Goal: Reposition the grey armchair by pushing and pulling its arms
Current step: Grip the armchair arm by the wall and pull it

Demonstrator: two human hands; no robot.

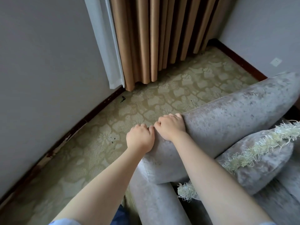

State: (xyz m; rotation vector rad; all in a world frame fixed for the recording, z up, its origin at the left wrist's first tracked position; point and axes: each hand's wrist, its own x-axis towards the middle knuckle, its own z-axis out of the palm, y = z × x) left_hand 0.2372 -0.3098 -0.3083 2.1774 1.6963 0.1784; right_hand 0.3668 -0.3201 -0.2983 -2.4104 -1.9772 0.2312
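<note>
Grey armchair fills 3 to 6 o'clock, curtain at 12. Left hand and right hand, side by side, grip 1 padded arm, curled over its top, apparently for pulling purchase.

Grey walls, tan pleated curtain, white sheer, dark skirting, patterned green carpet

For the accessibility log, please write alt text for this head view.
A person's bare hands, left grip and right grip, hold side by side the padded arm of a grey velvet armchair. A fringed grey cushion rests inside it; patterned olive carpet and tan curtains lie beyond.
</note>
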